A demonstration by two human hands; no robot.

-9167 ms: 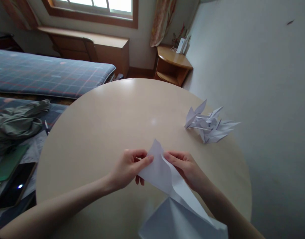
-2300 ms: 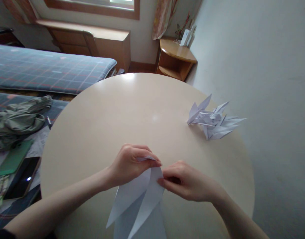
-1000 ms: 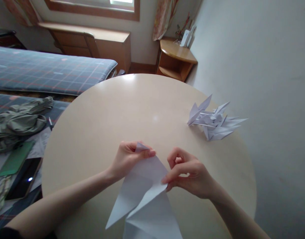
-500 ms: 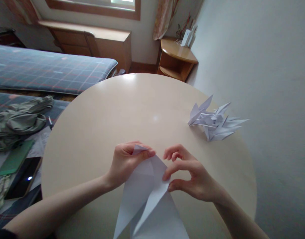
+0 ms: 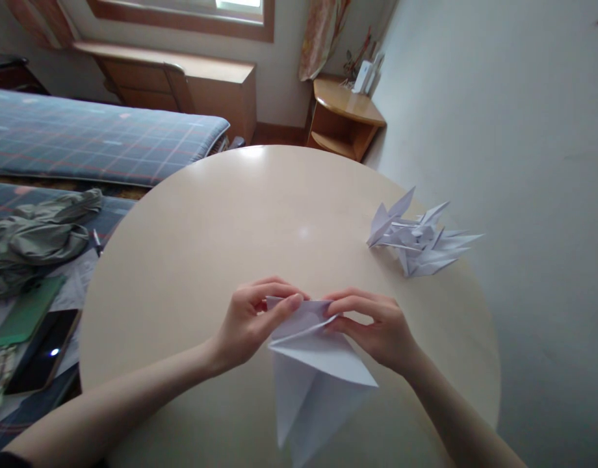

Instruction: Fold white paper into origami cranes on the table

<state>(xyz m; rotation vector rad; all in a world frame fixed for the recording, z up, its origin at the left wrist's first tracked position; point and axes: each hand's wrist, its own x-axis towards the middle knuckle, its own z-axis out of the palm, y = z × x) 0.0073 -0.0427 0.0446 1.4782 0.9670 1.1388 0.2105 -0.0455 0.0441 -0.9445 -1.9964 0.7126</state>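
A partly folded sheet of white paper (image 5: pixel 323 354) hangs between my two hands over the near part of the round table (image 5: pixel 221 214). My left hand (image 5: pixel 260 318) pinches its upper left edge, thumb on the near face and fingers behind. At the upper right edge, my right hand (image 5: pixel 372 322) grips the paper between thumb and fingers. A raised flap crosses the sheet below my fingers, and pointed ends hang down beneath it. Farther off on the right of the table sits a cluster of folded white paper shapes (image 5: pixel 416 237) with sharp points.
To the left lie a dark phone (image 5: pixel 43 351), a green case (image 5: pixel 28 312) and a crumpled grey-green cloth (image 5: pixel 40 224). Behind are a plaid mattress (image 5: pixel 108 143), a wooden desk (image 5: pixel 221 68) and a corner shelf (image 5: pixel 348 101). A pale wall (image 5: pixel 533 195) borders the right side.
My right hand has closed on the paper's upper right edge. The sheet has turned and its flap now lies crosswise. My left hand keeps its pinch, shifted slightly right.
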